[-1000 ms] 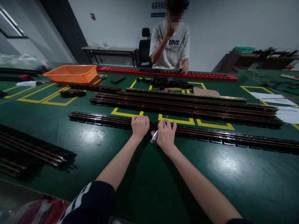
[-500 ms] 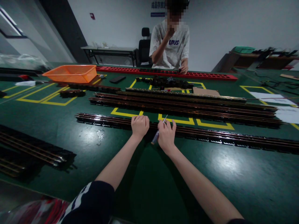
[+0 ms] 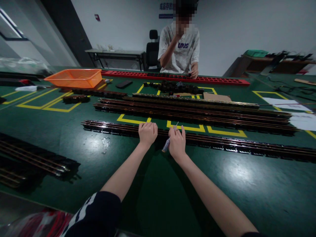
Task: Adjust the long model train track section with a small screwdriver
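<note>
A long black strip with copper-coloured rails lies across the green table in front of me. My left hand is closed over it, fingers curled round its far side. Just to the right, my right hand holds a small screwdriver with a clear handle; its metal shaft points up and away. The fingers of that hand also rest at the strip, though their exact contact is hidden.
Beyond lies a bundle of similar strips; more strips sit at left. An orange basket, a red slotted rail, black parts and paper sheets are farther back. A co-worker sits opposite.
The near strip has slid slightly to the right. My right hand and the screwdriver have shifted a little right too, while my left hand stays nearly in place.
</note>
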Available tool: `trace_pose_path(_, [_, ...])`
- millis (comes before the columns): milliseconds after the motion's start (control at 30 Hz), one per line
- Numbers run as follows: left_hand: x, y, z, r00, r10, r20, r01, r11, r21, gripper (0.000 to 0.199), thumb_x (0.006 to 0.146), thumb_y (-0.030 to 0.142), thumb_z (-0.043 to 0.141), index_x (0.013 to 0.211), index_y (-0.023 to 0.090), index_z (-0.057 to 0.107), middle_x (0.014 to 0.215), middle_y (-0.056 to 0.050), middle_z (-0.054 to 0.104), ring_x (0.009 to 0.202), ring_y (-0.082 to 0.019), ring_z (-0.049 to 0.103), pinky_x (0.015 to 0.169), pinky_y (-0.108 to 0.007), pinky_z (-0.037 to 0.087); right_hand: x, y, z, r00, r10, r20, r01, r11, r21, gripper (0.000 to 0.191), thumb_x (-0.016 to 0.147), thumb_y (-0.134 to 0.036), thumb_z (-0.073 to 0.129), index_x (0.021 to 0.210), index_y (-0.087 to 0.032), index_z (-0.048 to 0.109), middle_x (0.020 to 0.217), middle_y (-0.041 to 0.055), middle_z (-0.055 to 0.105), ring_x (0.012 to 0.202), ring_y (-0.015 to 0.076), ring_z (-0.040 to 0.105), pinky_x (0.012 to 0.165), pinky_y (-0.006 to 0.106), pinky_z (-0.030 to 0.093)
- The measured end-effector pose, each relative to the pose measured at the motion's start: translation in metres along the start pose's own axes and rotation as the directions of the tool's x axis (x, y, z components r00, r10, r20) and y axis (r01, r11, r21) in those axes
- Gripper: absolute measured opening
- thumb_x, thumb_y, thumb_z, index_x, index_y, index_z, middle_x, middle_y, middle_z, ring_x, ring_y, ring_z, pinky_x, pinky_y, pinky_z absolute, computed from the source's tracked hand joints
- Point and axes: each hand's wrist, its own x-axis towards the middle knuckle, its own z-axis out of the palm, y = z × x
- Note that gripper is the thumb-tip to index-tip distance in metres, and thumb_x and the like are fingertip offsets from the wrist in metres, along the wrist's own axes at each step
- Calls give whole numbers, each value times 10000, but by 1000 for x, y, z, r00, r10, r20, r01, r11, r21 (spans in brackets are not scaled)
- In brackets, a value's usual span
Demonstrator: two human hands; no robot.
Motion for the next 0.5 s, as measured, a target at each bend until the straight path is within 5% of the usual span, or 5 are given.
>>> trace_pose_path(500, [0,-1,2,1000,10,-9,-10,1000,9,417,906,212,292,677,170,638,697,-55,679,692,-177,599,749,-355,346,2,1,1,997,-66,40,64,996,61,222,784,-234,481,968,-119,527,939,130,662,1000,267,580,1056,480,255])
